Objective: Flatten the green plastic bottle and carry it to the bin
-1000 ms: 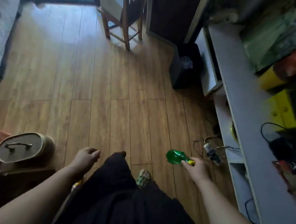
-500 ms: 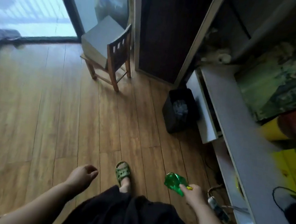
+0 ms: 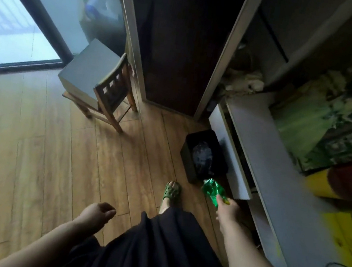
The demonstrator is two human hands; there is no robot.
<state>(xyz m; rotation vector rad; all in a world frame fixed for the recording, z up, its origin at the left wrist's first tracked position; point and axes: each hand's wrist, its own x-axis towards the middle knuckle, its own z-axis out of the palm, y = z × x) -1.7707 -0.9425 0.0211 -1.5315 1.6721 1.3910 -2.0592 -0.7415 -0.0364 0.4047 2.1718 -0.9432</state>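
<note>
The flattened green plastic bottle (image 3: 212,190) with a yellow cap is held at its cap end by my right hand (image 3: 227,211), which is stretched forward and down. The bottle's crumpled body hangs just in front of the near edge of the black bin (image 3: 186,155), which stands on the wooden floor against the white unit and holds a pale crumpled item. My left hand (image 3: 97,213) hangs at my side, loosely curled with nothing in it.
A wooden chair (image 3: 111,93) with a grey box on it stands left of a dark doorway. A long white shelf unit (image 3: 264,154) with clutter runs along the right. My foot in a green sandal (image 3: 172,191) is beside the bin.
I have walked forward towards the bin, which is now much closer. My right hand has carried the bottle forward until it hangs at the bin's near edge.
</note>
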